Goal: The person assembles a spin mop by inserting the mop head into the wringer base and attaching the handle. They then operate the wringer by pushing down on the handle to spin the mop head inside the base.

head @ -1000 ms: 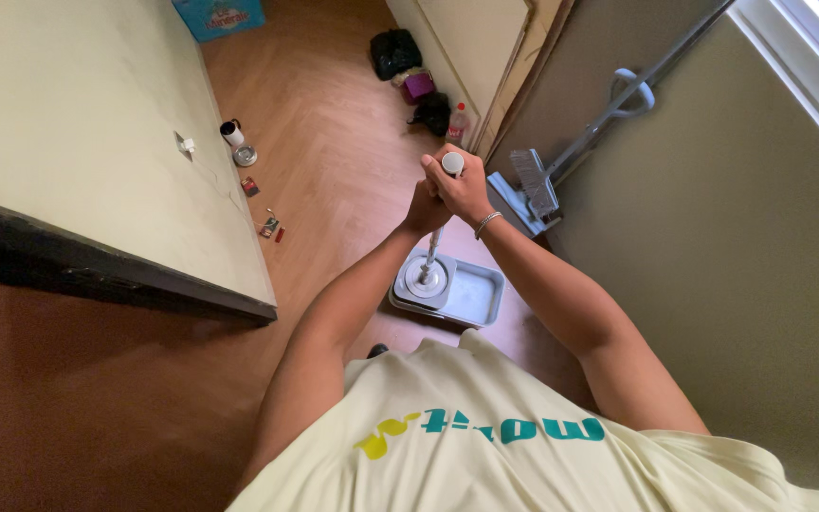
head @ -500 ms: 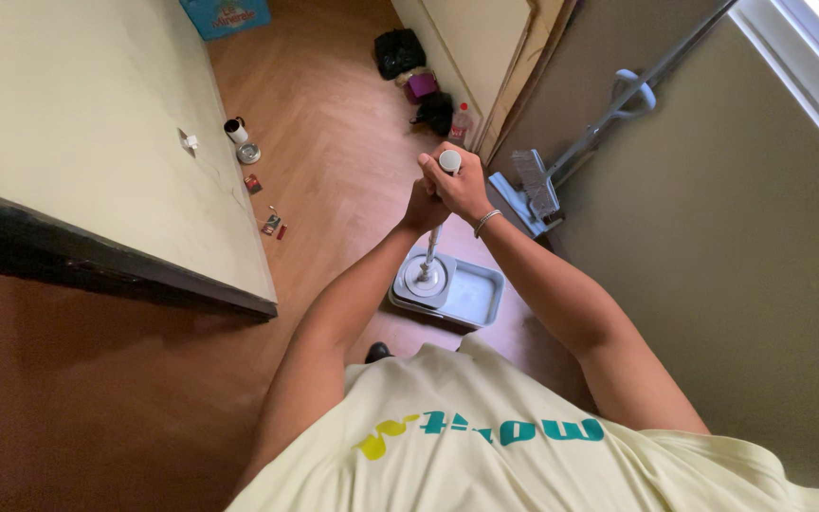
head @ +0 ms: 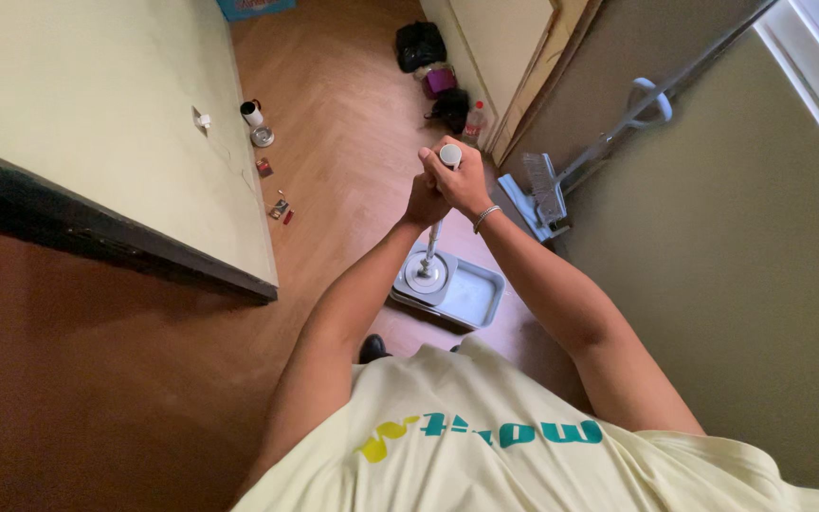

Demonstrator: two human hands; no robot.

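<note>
Wooden herringbone floor (head: 353,123) carries a grey mop bucket (head: 449,284), a kettle (head: 252,113), dark bags (head: 421,44), a bottle (head: 474,119), and small packets, perhaps (head: 280,209).

A grey mop handle (head: 434,235) with a pale round cap at the top is held upright, gripped near its upper end. Its round mop head (head: 426,276) is seated in the spinner side of a grey rectangular mop bucket (head: 474,298), which is set on the wooden floor, close to the olive wall.
</note>
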